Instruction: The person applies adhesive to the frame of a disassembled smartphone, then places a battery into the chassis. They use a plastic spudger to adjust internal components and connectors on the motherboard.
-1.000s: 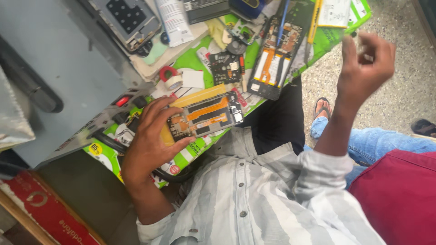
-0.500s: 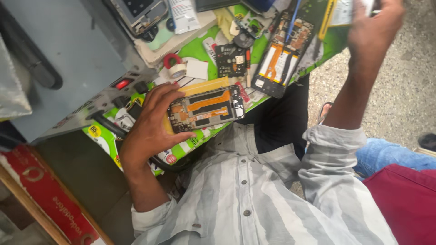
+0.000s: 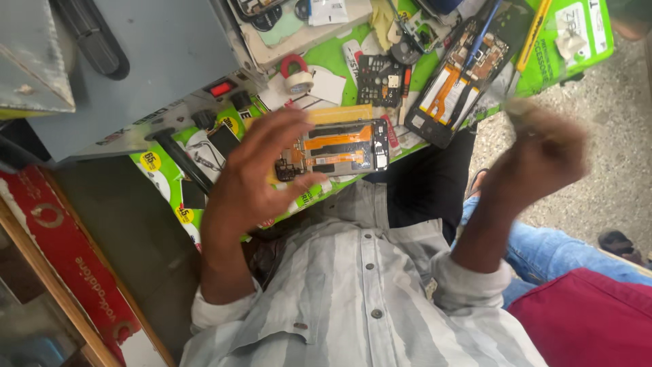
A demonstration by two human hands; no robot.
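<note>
An opened phone (image 3: 343, 145) with orange flex cables and its circuit boards showing lies on a yellow sheet on the green mat (image 3: 326, 58). My left hand (image 3: 255, 178) is over the phone's left end with its fingers spread apart, and the thumb rests by the near edge. My right hand (image 3: 543, 158) is raised off the bench at the right. It is blurred, with its fingertips bunched together, and whether they pinch anything is hidden by the blur.
A second opened phone (image 3: 462, 78) lies at the back right with a blue tool across it. A roll of tape (image 3: 297, 80), a black circuit board (image 3: 382, 78) and a grey metal box (image 3: 156, 61) are nearby. A red strip (image 3: 61, 251) runs along the left, and a stone floor (image 3: 591, 95) lies to the right.
My left hand's fingers have uncurled from the phone and spread out. My right hand has come down from high at the back right towards my body.
</note>
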